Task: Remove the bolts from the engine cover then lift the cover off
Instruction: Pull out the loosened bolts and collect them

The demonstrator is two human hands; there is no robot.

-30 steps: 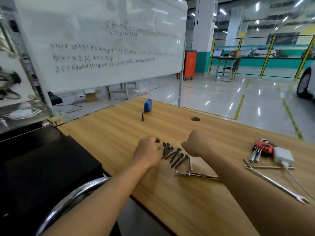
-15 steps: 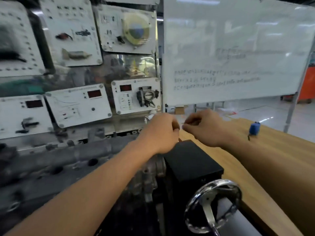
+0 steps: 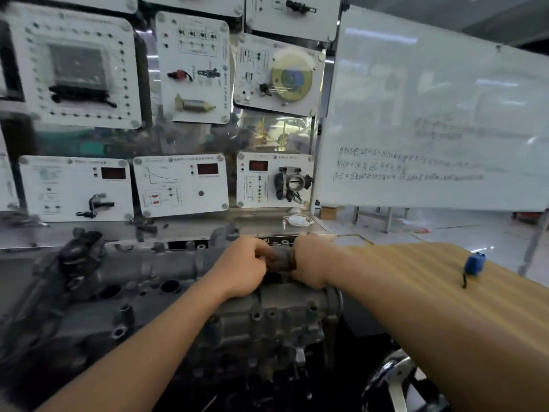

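We see the grey cast-metal engine cover [image 3: 166, 272] lying lengthwise on the engine, in front of the wall of white instrument panels [image 3: 178, 185], with both hands at its right end. The left hand [image 3: 243, 267] has its fingers curled round a rounded hump of the cover. The right hand [image 3: 310, 263] meets the same hump from the other side; its fingers are tucked out of sight, so we cannot tell how they lie, though they seem to hook over the end. To the right, 1 blue tape measure [image 3: 474, 263] sits on the light wooden table [image 3: 401, 278], below the whiteboard [image 3: 430, 99].
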